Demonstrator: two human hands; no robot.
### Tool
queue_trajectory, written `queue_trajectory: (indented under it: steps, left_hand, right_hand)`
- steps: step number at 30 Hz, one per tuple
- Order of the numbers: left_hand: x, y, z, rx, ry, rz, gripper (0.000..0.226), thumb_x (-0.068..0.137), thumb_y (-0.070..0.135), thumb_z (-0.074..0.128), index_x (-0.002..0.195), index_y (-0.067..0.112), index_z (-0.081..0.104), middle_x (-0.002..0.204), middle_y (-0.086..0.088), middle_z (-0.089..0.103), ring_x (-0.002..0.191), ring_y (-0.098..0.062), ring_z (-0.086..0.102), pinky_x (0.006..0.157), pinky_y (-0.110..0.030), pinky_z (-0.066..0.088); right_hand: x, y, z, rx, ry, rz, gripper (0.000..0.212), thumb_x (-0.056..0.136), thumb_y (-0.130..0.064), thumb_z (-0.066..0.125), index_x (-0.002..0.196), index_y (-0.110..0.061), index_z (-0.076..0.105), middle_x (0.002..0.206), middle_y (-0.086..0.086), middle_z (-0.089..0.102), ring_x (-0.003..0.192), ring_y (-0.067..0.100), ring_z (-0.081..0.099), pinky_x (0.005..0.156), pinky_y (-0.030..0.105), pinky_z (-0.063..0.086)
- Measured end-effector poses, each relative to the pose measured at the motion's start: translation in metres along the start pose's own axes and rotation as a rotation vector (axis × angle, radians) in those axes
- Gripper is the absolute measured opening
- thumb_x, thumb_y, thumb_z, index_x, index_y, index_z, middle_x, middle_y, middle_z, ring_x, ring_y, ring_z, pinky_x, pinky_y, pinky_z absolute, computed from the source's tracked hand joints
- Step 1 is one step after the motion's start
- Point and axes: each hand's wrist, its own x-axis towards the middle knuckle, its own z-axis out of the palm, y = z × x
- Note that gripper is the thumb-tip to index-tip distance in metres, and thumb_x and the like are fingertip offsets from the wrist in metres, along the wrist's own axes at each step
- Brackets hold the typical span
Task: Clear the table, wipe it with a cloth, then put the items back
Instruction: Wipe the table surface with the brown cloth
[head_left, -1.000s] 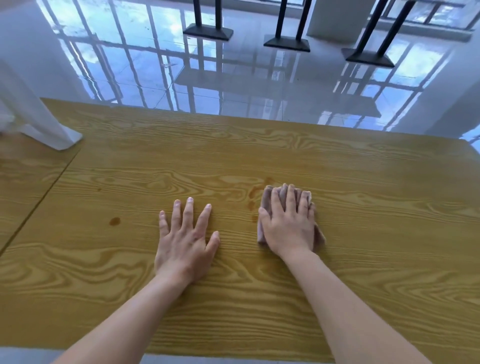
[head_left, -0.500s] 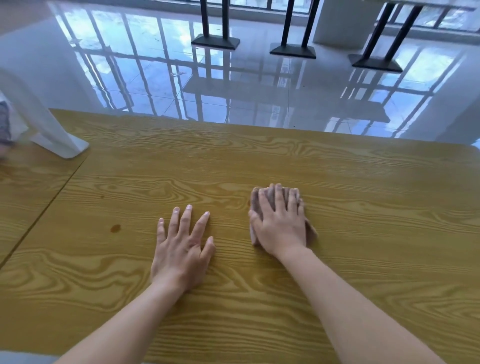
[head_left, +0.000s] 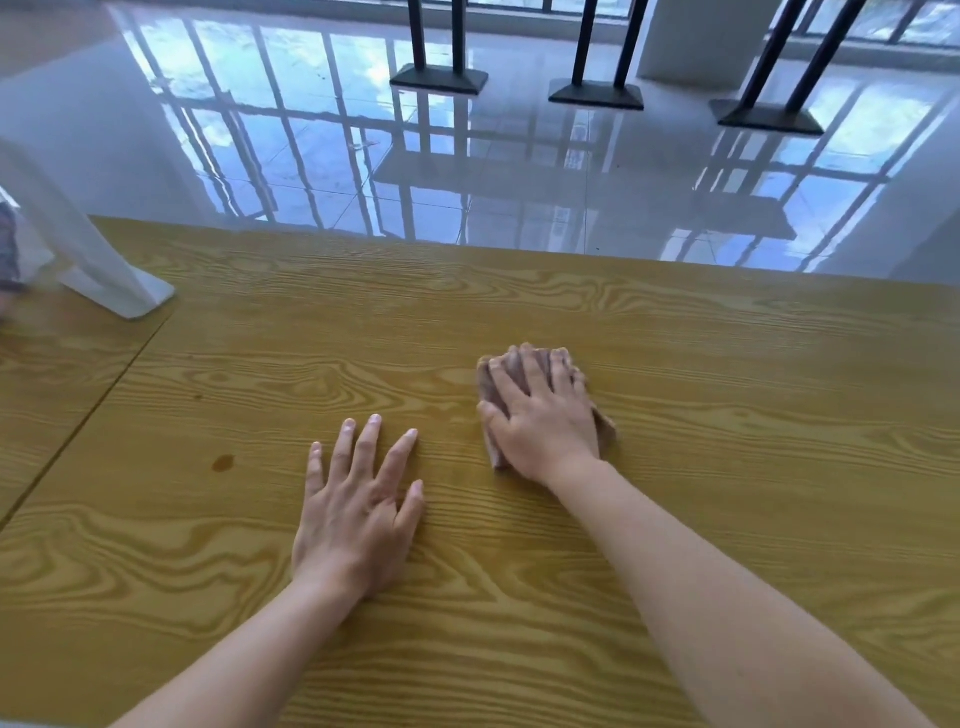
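Two bare forearms enter from the bottom edge. Left hand (head_left: 358, 525) lies palm down, flat on the yellow-brown wood-grain laminate table (head_left: 727, 415), fingers spread and straight, nothing under it or in it. Right hand (head_left: 543, 415) sits a bit farther out and just to the right, palm down, pressed flat on top of a folded dusty-pink cloth (head_left: 605, 431); fingers are extended over it rather than curled, so it is pinned against the table, not pinched. Cloth edges show past the fingertips, beside the thumb and at the right of the palm. Cloth is roughly mid-table. Small dark brown round stain (head_left: 223, 462) on the tabletop, left of the left hand, well apart from the cloth. A thin dark seam (head_left: 104, 384) runs diagonally through the left part of the tabletop. Far left corner: a translucent white plastic bag (head_left: 98, 270) rests on the table, contents blurred. Beyond the far edge, glossy pale tiled floor (head_left: 519, 182) reflecting window frames, with black metal table bases (head_left: 597, 96) standing on it.
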Motion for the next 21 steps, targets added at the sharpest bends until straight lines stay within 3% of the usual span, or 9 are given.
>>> queue_trajectory:
  steps: [2,4,7,10,12,14,17,19,21]
  left_hand:
    - [-0.001,0.000,0.001,-0.015,0.011,0.013,0.071,0.088,0.062,0.005,0.157,0.043,0.008,0.168,0.002,-0.002,0.153,-0.017,-0.013,0.123,-0.049,-0.007]
    - [-0.001,0.002,0.001,-0.023,0.010,0.006,0.071,0.089,0.062,0.005,0.157,0.043,0.009,0.168,0.002,-0.001,0.153,-0.018,-0.013,0.123,-0.049,-0.007]
    - [-0.001,0.005,0.002,-0.010,0.001,0.007,0.071,0.089,0.062,0.005,0.157,0.042,0.006,0.168,0.001,-0.004,0.153,-0.019,-0.016,0.123,-0.048,-0.010]
    - [0.000,0.006,0.000,-0.018,0.005,-0.007,0.072,0.087,0.063,0.004,0.156,0.042,0.008,0.168,0.001,-0.002,0.153,-0.019,-0.014,0.123,-0.048,-0.009]
    - [0.001,0.004,-0.002,-0.024,0.007,-0.001,0.073,0.086,0.062,0.004,0.156,0.042,0.011,0.168,0.001,0.001,0.154,-0.018,-0.011,0.124,-0.048,-0.007]
    - [0.000,0.002,-0.003,-0.064,0.031,-0.009,0.073,0.086,0.060,0.005,0.156,0.041,0.018,0.168,0.002,0.006,0.154,-0.017,-0.007,0.124,-0.047,-0.005]
    - [-0.002,0.002,-0.003,-0.158,0.054,-0.003,0.073,0.086,0.057,0.010,0.153,0.036,0.031,0.167,0.002,0.015,0.154,-0.015,0.000,0.124,-0.046,-0.002]
    - [-0.001,0.002,-0.002,-0.154,0.045,0.001,0.074,0.087,0.058,0.010,0.154,0.034,0.031,0.167,0.002,0.014,0.155,-0.016,-0.002,0.124,-0.046,-0.004]
    - [-0.001,0.004,-0.001,-0.124,0.028,0.009,0.075,0.087,0.060,0.008,0.154,0.034,0.027,0.168,0.000,0.011,0.155,-0.018,-0.006,0.124,-0.047,-0.007]
  right_hand:
    - [-0.055,-0.009,0.007,-0.011,-0.011,-0.315,0.063,0.097,-0.066,0.020,0.155,-0.045,0.007,0.167,-0.003,-0.002,0.152,0.027,-0.014,0.123,0.048,-0.006]
    - [-0.085,0.018,0.002,-0.037,-0.036,-0.424,0.063,0.096,-0.068,0.021,0.154,-0.048,0.008,0.166,-0.006,-0.003,0.152,0.022,-0.016,0.123,0.044,-0.006]
    - [-0.037,0.072,-0.009,-0.112,-0.026,-0.113,0.065,0.094,-0.068,0.013,0.154,-0.045,0.002,0.167,-0.005,-0.005,0.152,0.024,-0.016,0.123,0.044,-0.008]
    - [0.035,0.054,-0.016,0.039,-0.036,0.278,0.066,0.093,-0.067,0.012,0.155,-0.045,0.004,0.167,-0.003,-0.007,0.151,0.033,-0.015,0.121,0.052,-0.007]
    - [0.043,0.008,-0.008,0.034,-0.049,0.144,0.065,0.094,-0.066,0.013,0.155,-0.045,0.004,0.167,-0.002,-0.008,0.150,0.036,-0.016,0.120,0.054,-0.007]
    - [0.004,-0.026,0.003,-0.015,-0.049,-0.157,0.063,0.096,-0.066,0.016,0.154,-0.047,0.005,0.167,-0.003,-0.006,0.151,0.033,-0.017,0.121,0.052,-0.008]
    - [-0.086,-0.003,0.007,-0.032,-0.050,-0.452,0.059,0.096,-0.066,0.022,0.153,-0.052,0.008,0.167,-0.008,-0.004,0.152,0.022,-0.017,0.123,0.045,-0.008]
    - [-0.102,0.046,-0.001,-0.073,-0.057,-0.343,0.061,0.094,-0.069,0.016,0.152,-0.054,0.005,0.166,-0.011,-0.009,0.150,0.015,-0.022,0.123,0.041,-0.007]
    - [-0.080,0.084,-0.009,-0.107,-0.030,-0.063,0.065,0.090,-0.072,0.008,0.152,-0.053,0.001,0.166,-0.011,-0.008,0.151,0.016,-0.019,0.123,0.041,-0.005]
